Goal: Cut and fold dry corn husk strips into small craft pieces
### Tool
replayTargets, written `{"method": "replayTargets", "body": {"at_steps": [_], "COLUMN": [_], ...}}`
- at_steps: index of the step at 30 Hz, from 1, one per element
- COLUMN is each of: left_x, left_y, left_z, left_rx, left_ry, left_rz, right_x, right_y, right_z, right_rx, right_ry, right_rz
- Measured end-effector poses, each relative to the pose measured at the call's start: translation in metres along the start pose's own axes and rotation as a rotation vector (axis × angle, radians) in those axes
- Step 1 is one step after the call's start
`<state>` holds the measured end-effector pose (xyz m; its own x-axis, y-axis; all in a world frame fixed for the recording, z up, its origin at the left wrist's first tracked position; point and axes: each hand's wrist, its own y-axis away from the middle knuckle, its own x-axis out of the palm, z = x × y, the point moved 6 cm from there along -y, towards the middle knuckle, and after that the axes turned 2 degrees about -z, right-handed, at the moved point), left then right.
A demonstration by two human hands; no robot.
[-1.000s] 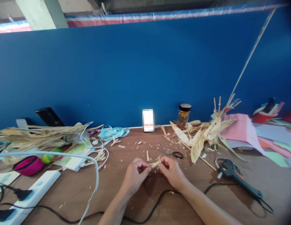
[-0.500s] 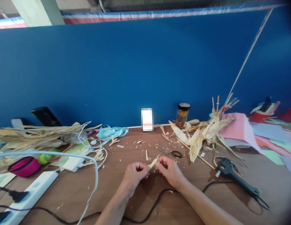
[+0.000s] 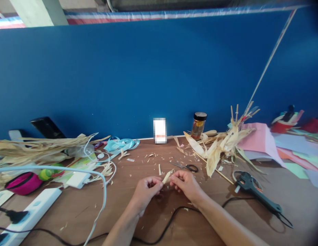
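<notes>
A small strip of dried corn husk (image 3: 166, 177) is held up between my two hands, just above the brown table. My left hand (image 3: 148, 191) pinches its lower left end between thumb and fingers. At its right side, my right hand (image 3: 186, 184) has thumb and forefinger closed on the edge of the same piece. Beyond my right hand lie scissors with dark handles (image 3: 192, 168), and a narrow husk scrap (image 3: 159, 169) rests just past the strip. Small pale trimmings are scattered around.
Right of my arms lies a glue gun (image 3: 259, 196); a husk bundle (image 3: 217, 150) and a lidded jar (image 3: 199, 125) stand behind. Leftward are a power strip (image 3: 39, 212), a pink pouch (image 3: 24, 182), blue ribbon (image 3: 120, 144) and more husks (image 3: 43, 147). A black cable (image 3: 171, 222) crosses beneath my arms.
The husk strip has turned slightly in my fingers and shows a broader face. Both hands stay in nearly the same place; the whole view has shifted a little.
</notes>
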<state>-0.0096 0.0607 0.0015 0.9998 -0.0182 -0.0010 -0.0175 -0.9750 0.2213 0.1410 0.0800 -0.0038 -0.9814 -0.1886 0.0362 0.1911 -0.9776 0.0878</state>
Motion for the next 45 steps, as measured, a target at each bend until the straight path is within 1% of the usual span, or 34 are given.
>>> {"method": "replayTargets", "body": {"at_steps": [3,6,8,11,13,15,17,19,22,27,31,36,40,43,45], "left_x": [-0.001,-0.003,-0.004,-0.009,-0.011,-0.011,-0.008,-0.005,0.0,0.003,0.005,0.0,-0.007,-0.01,-0.011], "left_y": [-0.002,-0.004,-0.006,-0.009,-0.009,-0.009,-0.007,-0.006,-0.005,-0.005,-0.004,-0.006,-0.009,-0.011,-0.011], "left_z": [-0.001,0.003,0.005,0.005,0.005,0.003,0.002,0.003,0.006,0.008,0.007,0.008,0.011,0.013,0.015], "left_rx": [0.052,0.053,0.046,0.017,-0.015,-0.045,-0.07,-0.086,-0.081,-0.037,-0.032,-0.068,-0.097,-0.105,-0.117], "left_ry": [-0.002,-0.007,-0.01,-0.001,0.032,0.071,0.107,0.128,0.093,0.028,-0.024,0.014,0.126,0.208,0.245], "left_rz": [0.028,0.021,0.002,-0.059,-0.095,-0.104,-0.084,-0.051,-0.003,0.053,0.073,-0.014,-0.07,-0.074,-0.058], "right_x": [-0.001,-0.001,-0.001,-0.001,-0.001,-0.001,0.0,0.001,0.0,0.0,0.002,0.002,0.001,0.0,0.0], "right_y": [0.0,0.0,0.0,-0.001,-0.001,-0.001,-0.001,0.0,0.0,-0.001,0.0,-0.001,-0.002,-0.002,-0.002], "right_z": [0.0,-0.001,-0.002,-0.002,-0.001,0.0,0.001,0.004,0.008,0.006,0.006,0.003,0.0,-0.002,-0.003], "right_rx": [0.019,0.031,0.033,0.023,0.017,0.013,-0.003,-0.05,-0.128,-0.125,-0.151,-0.125,-0.093,-0.085,-0.081], "right_ry": [0.019,0.021,0.015,0.014,0.024,0.036,0.051,0.064,0.085,0.064,0.045,0.064,0.082,0.097,0.106], "right_rz": [0.011,0.01,0.002,-0.004,-0.002,0.0,0.012,0.024,0.021,0.004,0.021,0.035,0.02,0.012,0.01]}}
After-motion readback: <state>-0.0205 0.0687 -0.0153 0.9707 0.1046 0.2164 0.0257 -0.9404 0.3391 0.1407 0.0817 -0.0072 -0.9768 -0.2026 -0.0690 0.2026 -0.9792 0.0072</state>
